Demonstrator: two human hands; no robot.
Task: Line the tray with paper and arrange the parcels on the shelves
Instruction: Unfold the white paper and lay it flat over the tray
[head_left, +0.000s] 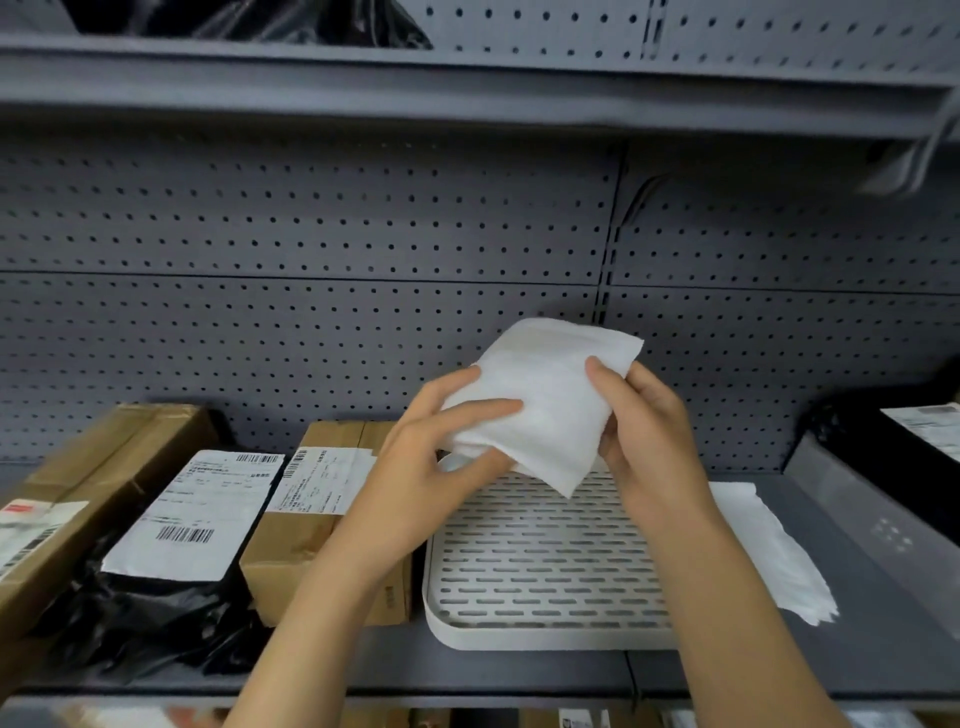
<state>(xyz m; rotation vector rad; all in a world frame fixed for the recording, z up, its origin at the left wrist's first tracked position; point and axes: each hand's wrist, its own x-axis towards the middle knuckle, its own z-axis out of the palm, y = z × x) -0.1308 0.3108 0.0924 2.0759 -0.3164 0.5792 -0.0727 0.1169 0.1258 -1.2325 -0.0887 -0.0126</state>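
A folded white paper is held in the air above the far end of a white slotted tray that lies on the grey shelf. My left hand pinches the paper's lower left edge and my right hand grips its right side. Left of the tray stand the parcels: a small brown box with a label, a black bag parcel with a white barcode label, and a long brown box at the far left. My right forearm covers the tray's right edge.
More white paper lies on the shelf right of the tray. A black parcel with a label sits at the far right. A grey pegboard wall backs the shelf, another shelf hangs above, and parcels show on the shelf below.
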